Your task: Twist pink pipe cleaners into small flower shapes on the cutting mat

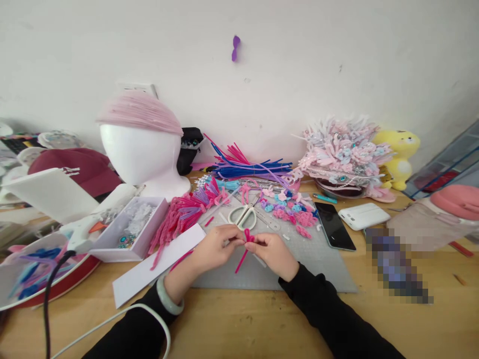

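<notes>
Between my two hands is a bright pink pipe cleaner (241,260), bent into small loops at the top with a straight tail hanging down. My left hand (220,244), with a pale bangle on its wrist, pinches the loops from the left. From the right, the thumb and fingers of my right hand (273,252) close on the same loops. White-handled scissors (243,217) lie just beyond my hands on a grey cutting mat (318,271). Pink and purple twisted pipe cleaners (183,212) are heaped to the left, and small pipe-cleaner flowers (288,209) to the right.
A white mannequin head (140,154) stands back left, near an open white box (123,249) and a glue gun (84,234) with a black cord. A phone (335,227), a white power bank (364,216) and a decorated headpiece (344,159) are on the right. A white cable crosses my left sleeve.
</notes>
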Action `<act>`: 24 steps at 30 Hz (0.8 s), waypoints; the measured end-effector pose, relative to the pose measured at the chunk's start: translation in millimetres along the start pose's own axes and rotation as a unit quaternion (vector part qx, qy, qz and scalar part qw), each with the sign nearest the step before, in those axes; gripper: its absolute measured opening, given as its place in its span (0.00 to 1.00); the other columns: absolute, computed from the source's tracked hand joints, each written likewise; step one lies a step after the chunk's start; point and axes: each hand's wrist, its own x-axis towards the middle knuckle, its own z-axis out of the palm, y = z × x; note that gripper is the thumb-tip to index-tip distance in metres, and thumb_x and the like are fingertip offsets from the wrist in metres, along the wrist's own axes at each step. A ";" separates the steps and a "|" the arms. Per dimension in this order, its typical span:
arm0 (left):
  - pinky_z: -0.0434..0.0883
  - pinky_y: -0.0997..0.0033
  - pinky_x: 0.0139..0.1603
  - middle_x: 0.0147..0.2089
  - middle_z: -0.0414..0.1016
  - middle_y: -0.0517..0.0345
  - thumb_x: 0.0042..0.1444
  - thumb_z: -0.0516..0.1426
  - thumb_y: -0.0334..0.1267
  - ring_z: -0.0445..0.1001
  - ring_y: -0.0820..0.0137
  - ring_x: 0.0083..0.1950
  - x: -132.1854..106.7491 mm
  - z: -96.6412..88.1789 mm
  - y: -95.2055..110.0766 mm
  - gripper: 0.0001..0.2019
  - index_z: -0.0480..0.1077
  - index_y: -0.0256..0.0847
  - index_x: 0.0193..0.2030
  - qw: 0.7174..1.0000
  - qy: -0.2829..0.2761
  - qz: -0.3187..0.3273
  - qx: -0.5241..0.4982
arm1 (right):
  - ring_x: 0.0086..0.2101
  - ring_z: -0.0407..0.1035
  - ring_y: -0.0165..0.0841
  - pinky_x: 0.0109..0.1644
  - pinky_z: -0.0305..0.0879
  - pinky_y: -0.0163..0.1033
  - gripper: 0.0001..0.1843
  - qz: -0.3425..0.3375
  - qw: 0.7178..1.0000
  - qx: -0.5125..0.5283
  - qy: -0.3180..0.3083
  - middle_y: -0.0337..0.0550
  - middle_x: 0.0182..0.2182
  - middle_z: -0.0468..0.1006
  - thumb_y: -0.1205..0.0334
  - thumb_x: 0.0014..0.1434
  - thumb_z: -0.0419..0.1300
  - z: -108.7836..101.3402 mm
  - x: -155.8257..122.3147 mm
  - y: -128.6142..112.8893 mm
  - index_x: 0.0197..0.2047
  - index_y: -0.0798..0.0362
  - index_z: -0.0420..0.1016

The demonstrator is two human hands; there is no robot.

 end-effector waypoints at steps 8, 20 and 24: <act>0.54 0.76 0.23 0.16 0.55 0.66 0.49 0.50 0.39 0.55 0.77 0.20 4.1 16.2 3.7 0.12 0.58 0.37 0.18 0.948 0.017 -0.189 -0.255 | 0.20 0.52 0.25 0.25 0.48 0.33 0.10 -0.079 0.992 -0.088 0.038 0.34 0.16 0.60 0.62 0.48 0.55 2.8 -2.5 -2.4 0.18 0.55 0.66; 0.60 0.73 0.33 0.27 0.66 0.59 0.49 0.52 0.38 0.63 0.72 0.30 2.3 12.4 -1.6 0.07 0.67 0.37 0.26 0.971 0.047 -0.099 -0.212 | 0.14 0.50 0.22 0.19 0.45 0.30 0.15 0.051 0.997 0.054 -0.010 0.31 0.10 0.58 0.55 0.45 0.57 -4.7 0.9 1.8 0.16 0.56 0.62; 0.60 0.74 0.31 0.24 0.65 0.61 0.46 0.55 0.36 0.62 0.74 0.27 4.4 18.1 0.2 0.05 0.66 0.37 0.25 0.945 0.065 -0.143 -0.287 | 0.14 0.50 0.21 0.19 0.45 0.30 0.14 0.058 0.996 0.060 -0.022 0.31 0.11 0.58 0.55 0.45 0.58 -6.4 1.0 0.9 0.17 0.56 0.63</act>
